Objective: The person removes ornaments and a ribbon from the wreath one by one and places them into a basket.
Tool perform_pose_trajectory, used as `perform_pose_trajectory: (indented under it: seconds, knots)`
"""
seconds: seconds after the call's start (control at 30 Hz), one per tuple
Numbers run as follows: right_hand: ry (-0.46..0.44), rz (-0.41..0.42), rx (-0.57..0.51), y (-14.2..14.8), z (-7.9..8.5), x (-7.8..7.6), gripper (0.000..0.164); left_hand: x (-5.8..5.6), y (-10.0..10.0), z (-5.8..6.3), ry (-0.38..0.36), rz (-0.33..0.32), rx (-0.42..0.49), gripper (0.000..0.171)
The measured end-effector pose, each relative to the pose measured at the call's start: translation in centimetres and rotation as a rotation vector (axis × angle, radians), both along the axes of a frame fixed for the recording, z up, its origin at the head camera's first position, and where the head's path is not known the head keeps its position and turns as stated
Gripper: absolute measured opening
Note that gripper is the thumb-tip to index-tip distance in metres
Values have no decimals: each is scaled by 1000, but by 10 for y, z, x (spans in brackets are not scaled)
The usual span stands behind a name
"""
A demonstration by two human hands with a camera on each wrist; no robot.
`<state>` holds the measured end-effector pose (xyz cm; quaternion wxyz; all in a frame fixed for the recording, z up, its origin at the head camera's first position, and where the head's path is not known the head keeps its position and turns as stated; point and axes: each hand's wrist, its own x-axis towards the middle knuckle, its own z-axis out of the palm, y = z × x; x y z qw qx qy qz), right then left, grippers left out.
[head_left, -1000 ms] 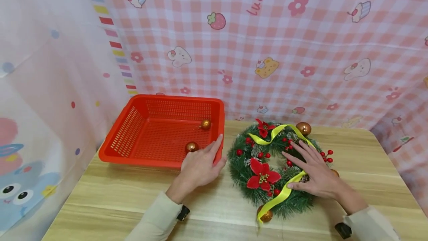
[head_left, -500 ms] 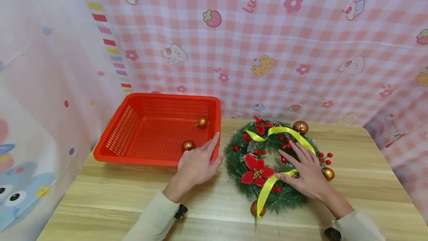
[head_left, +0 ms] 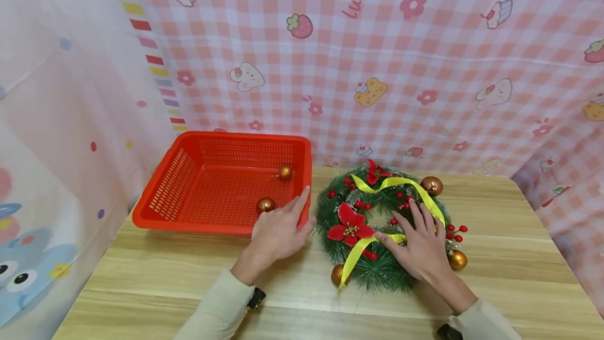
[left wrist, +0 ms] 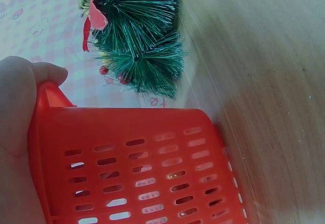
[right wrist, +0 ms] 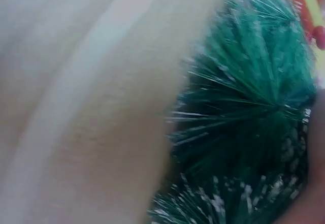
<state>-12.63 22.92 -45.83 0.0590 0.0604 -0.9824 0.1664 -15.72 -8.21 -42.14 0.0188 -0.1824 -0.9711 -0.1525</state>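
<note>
My left hand (head_left: pixel 279 236) rests on the front right corner of a red plastic basket (head_left: pixel 207 227), index finger along the rim and thumb out to the side. Two copper-gold ball ornaments (head_left: pixel 266 205) lie inside. My right hand (head_left: pixel 424 245), fingers spread, touches the right part of a green Christmas wreath (head_left: pixel 377 273) lying on the table. On the wreath are red poinsettias (head_left: pixel 350 228), red berries (head_left: pixel 456 233) and a yellow ribbon (head_left: pixel 357 251) that runs under my fingers. In the right wrist view, pine needles (right wrist: pixel 254 102) show beside the blurred edge of that hand.
More ball ornaments sit around the wreath: a copper one (head_left: pixel 431 186) behind, a gold one (head_left: pixel 457 259) at right, a glittery one (head_left: pixel 338 275) in front. The wooden table (head_left: pixel 189 287) meets a pink checked cloth (head_left: pixel 330 67) at the back.
The wreath has turned clockwise under my right hand, with its front ornament swinging left and the berries at right coming nearer. My left hand stays on the basket.
</note>
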Motion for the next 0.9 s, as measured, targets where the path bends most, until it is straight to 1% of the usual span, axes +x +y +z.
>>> perform_pose_trajectory:
  seconds: [0.1,0.17,0.23,0.3,0.43,0.53,0.63,0.77,0.9]
  knots:
    - [-32,26,15,3,6,-1,76,0,1,0,11,-2,-3,66]
    - [-36,63,18,7,11,-1,74,0,1,1,17,-3,-7,66]
    - [-9,117,20,12,14,-2,73,1,1,2,24,-5,-3,66]
    - [40,182,21,16,16,-4,72,1,1,2,27,-7,-4,66]
    - [132,330,37,19,15,-7,73,1,2,3,24,-5,-9,67]
    - [153,388,53,16,13,-10,73,1,2,2,25,-3,-15,67]
    - [145,372,73,12,11,-13,71,1,1,1,28,-6,-14,67]
    - [120,305,82,6,7,-14,69,1,2,0,24,-6,-16,67]
    - [140,249,67,0,3,-15,65,1,2,1,33,7,-26,67]
